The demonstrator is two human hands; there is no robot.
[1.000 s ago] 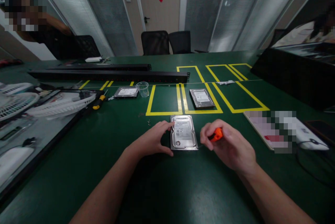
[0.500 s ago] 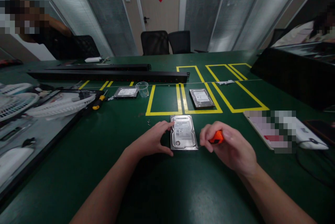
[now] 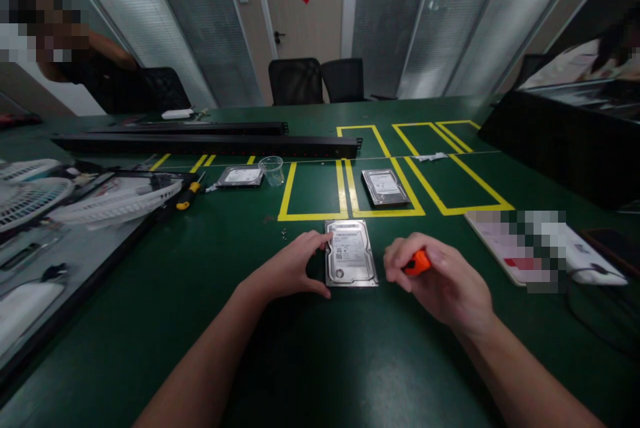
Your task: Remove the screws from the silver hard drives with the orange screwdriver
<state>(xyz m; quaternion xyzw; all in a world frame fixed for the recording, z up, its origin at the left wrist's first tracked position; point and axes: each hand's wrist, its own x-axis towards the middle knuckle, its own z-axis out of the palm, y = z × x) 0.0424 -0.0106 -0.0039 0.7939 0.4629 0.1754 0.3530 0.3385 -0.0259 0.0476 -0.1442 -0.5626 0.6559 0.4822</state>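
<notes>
Centrally, hard drive (image 3: 354,253): likely stiff, dense, best held by side edges; left hand (image 3: 287,267) touching, fingers wide; right hand (image 3: 447,281) gripping orange handle (image 3: 419,263)

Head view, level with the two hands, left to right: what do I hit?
Black-edged panel → left hand → hard drive → right hand, wrapped around an orange handle → pale flat item, partly pixelated.
</notes>
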